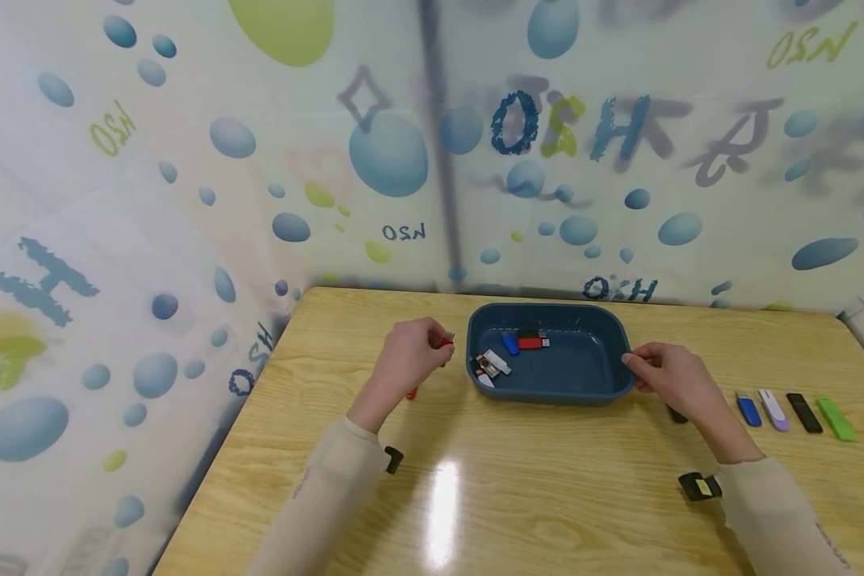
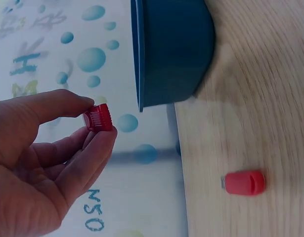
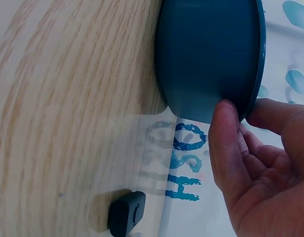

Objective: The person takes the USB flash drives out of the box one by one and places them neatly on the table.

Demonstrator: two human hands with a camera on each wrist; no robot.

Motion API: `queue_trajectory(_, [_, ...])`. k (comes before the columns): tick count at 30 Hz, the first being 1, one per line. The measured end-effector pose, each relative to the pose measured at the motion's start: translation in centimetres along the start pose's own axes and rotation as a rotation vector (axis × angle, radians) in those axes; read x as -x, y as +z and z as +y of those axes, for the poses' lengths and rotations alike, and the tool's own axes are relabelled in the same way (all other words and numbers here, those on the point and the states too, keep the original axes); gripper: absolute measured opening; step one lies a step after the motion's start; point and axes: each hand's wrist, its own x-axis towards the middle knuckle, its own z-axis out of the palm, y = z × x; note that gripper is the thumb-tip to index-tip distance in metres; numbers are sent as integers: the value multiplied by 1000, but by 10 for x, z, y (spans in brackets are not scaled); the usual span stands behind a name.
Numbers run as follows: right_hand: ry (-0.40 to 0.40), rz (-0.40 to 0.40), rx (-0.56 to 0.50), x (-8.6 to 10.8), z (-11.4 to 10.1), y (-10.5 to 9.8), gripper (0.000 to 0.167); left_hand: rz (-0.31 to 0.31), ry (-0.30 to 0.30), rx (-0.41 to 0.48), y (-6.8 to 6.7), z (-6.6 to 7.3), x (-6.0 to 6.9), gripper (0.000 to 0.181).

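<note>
Between thumb and fingertips my left hand (image 1: pixel 409 354) pinches a small red USB stick (image 2: pixel 98 118), held in the air just left of the dark blue plastic bin (image 1: pixel 576 364). With thumb and fingers my right hand (image 1: pixel 675 380) grips the bin's right end at the rim. Inside the bin lie a blue USB stick (image 1: pixel 511 345), a red one (image 1: pixel 529 343) and several white or silver ones toward the left corner. Another red USB stick (image 2: pixel 244 182) rests on the table below my left hand. Under my right hand lies a black USB stick (image 3: pixel 127 213).
To the right, a row on the wooden table (image 1: pixel 547 480) holds a blue USB stick (image 1: pixel 749 409), a white and purple one (image 1: pixel 774 410), a black one (image 1: pixel 805 413) and a green one (image 1: pixel 836 418). A patterned wall covering (image 1: pixel 403 264) stands behind the table.
</note>
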Motion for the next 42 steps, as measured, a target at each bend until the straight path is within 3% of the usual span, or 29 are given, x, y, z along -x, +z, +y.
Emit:
queue_trajectory(14, [3,0,-4,1,0,1,48,-2,-117,-47,-3,-39,7,10])
queue_trajectory(24, [4,-2,-6,1,-1,0,49,-23,-203,-32,-1,-67,12,13])
queue_trajectory(34, [-6,-1,-3,2,0,0,48,-29,-199,-160,3,-86,10,15])
queue_trajectory(42, [-4,3,8,1,0,-1,48,-61,-221,-179,7,-95,6,19])
